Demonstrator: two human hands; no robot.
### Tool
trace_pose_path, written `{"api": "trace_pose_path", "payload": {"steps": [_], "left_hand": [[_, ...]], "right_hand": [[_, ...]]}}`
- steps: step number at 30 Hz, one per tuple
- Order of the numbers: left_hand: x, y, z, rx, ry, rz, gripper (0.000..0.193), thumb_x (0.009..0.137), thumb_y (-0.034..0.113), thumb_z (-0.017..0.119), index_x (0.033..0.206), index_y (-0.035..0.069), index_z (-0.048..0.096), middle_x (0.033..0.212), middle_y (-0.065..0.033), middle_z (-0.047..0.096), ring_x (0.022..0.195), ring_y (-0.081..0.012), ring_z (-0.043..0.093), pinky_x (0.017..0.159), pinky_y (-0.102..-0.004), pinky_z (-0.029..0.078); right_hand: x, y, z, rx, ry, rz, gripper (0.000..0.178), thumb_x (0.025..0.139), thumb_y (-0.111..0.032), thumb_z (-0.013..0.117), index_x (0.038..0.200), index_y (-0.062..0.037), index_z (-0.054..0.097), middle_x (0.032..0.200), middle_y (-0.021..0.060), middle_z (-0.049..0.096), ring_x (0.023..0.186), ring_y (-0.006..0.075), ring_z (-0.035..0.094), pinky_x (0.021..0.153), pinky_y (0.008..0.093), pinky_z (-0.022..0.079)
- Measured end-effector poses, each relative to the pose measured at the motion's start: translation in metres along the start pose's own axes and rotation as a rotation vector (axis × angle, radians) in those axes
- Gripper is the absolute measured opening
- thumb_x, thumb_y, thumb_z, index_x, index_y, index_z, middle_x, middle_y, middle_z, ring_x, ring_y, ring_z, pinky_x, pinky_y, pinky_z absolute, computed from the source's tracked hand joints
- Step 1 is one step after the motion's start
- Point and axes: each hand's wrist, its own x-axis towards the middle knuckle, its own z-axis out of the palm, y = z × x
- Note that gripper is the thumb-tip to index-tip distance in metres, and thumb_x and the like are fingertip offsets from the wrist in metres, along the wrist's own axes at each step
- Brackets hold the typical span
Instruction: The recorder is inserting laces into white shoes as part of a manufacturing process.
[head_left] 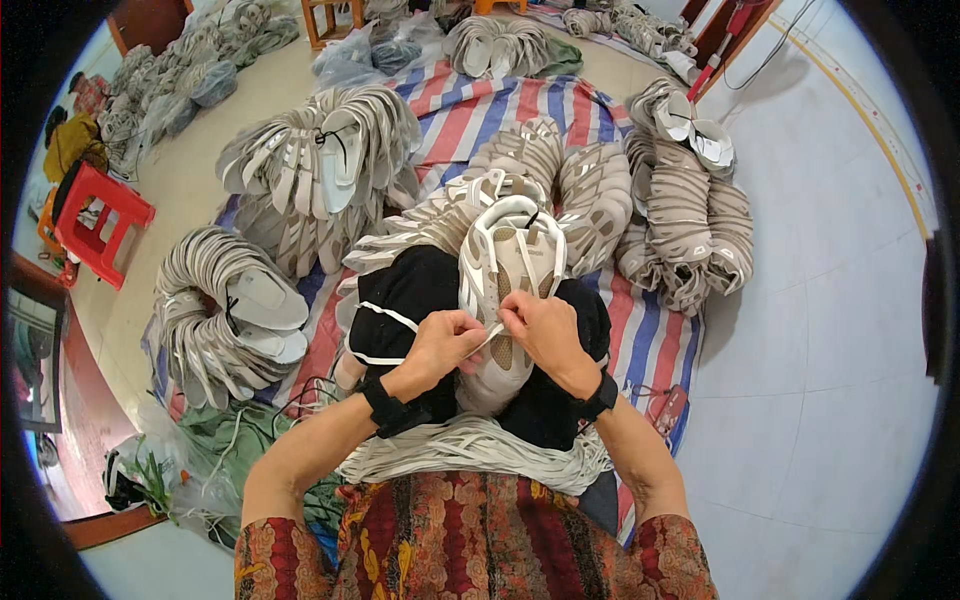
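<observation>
A white-and-beige shoe upper (515, 240) stands toe-down to me between my knees, which are covered in black cloth (410, 285). My left hand (442, 345) is closed in a pinch on a white shoelace (385, 314) at the upper's lower middle. A loop of that lace hangs out to the left across the black cloth. Close beside it, my right hand (545, 335) pinches the lace too, its fingers against the upper's eyelet area. The exact fingertip contact is partly hidden. A thick bundle of loose white laces (480, 455) lies across my lap.
Ring-shaped bundles of shoe uppers lie at left (215, 310), far left (320, 150) and right (690, 200) on a striped sheet (650, 330). A red stool (105, 225) stands at left. Green and clear plastic bags (215, 450) lie lower left.
</observation>
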Motion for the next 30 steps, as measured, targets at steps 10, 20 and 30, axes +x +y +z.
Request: {"api": "trace_pose_path", "payload": {"steps": [10, 20, 30], "left_hand": [[0.002, 0.006, 0.01, 0.134, 0.083, 0.122, 0.015, 0.082, 0.01, 0.056, 0.075, -0.003, 0.056, 0.061, -0.0053, 0.057, 0.051, -0.0106, 0.056, 0.044, -0.0235, 0.047], [0.003, -0.003, 0.009, 0.11, 0.13, 0.149, 0.016, 0.08, 0.012, 0.056, 0.075, -0.004, 0.056, 0.062, -0.0074, 0.059, 0.049, -0.0113, 0.057, 0.045, -0.0237, 0.049], [0.008, 0.002, 0.012, 0.234, 0.103, 0.21, 0.017, 0.079, 0.011, 0.053, 0.072, -0.004, 0.055, 0.058, -0.0069, 0.057, 0.047, -0.0127, 0.057, 0.042, -0.0248, 0.046]], "right_hand": [[0.015, 0.009, -0.029, 0.541, -0.447, 0.227, 0.02, 0.075, -0.011, 0.057, 0.091, -0.0007, 0.06, 0.056, 0.0083, 0.061, 0.05, 0.013, 0.057, 0.051, 0.0271, 0.044], [0.009, 0.01, -0.026, 0.694, -0.424, 0.253, 0.021, 0.079, -0.009, 0.054, 0.095, 0.0022, 0.061, 0.056, 0.0037, 0.057, 0.049, 0.0072, 0.05, 0.045, 0.023, 0.038], [0.009, 0.009, -0.031, 0.751, -0.484, 0.27, 0.024, 0.082, -0.011, 0.053, 0.101, 0.0022, 0.06, 0.057, 0.0019, 0.057, 0.049, 0.0049, 0.048, 0.043, 0.0204, 0.035]]}}
